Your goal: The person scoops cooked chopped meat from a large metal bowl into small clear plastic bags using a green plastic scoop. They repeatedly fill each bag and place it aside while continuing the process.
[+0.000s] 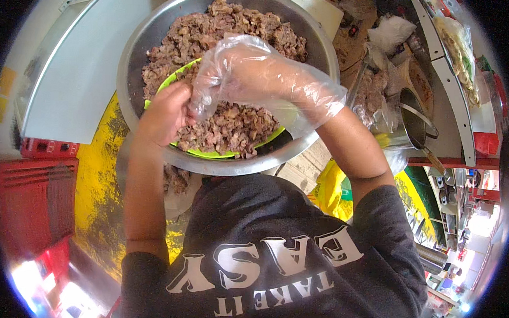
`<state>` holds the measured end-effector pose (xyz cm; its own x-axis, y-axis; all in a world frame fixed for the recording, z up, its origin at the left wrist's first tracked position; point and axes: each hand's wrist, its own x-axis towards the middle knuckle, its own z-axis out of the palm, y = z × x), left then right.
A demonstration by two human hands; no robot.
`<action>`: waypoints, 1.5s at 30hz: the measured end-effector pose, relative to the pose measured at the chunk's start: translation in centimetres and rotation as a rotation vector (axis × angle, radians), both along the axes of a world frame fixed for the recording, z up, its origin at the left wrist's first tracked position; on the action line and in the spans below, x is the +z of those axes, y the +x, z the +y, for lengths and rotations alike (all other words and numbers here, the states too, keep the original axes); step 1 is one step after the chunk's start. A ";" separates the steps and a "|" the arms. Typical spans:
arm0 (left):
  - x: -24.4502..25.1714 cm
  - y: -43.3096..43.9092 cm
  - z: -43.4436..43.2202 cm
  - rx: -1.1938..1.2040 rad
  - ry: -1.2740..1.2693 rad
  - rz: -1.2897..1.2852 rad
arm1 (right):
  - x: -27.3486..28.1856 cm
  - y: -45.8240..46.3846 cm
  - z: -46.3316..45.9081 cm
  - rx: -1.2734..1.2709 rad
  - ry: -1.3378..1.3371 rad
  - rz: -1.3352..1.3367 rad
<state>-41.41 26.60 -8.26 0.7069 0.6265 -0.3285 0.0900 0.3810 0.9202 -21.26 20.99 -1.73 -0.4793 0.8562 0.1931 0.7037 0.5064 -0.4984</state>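
A large metal basin [123,66] full of chopped meat [225,23] lies before me. Inside it, a lime-green plastic dish [204,153] bears a heap of the same meat [234,124]. My right hand [240,72], in a loose clear plastic glove [258,45], bends over the dish with its fingers pointing down. Bare, my left hand [165,111] meets the glove at the right fingertips and seems to pinch its plastic. Part of the dish is hidden behind both hands, and the right fingers are blurred by the wrinkled plastic.
On the right stand a clear bag of meat [368,95], a metal pot [411,118] and a wooden-handled utensil [437,161]. A yellow printed bag [333,193] lies below the basin. A white board [320,12] sits behind it. A pale panel [81,73] borders the left.
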 end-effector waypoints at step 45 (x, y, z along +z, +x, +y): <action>-11.0 -2.0 -4.4 0.563 0.672 0.051 | -13.2 -3.5 -9.1 -0.510 -0.855 -0.327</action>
<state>-43.36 22.23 -19.26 0.2286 0.9501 0.2124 0.0988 -0.2397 0.9658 -24.77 11.87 -14.93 0.0570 0.7618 -0.6452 0.8997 -0.3193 -0.2976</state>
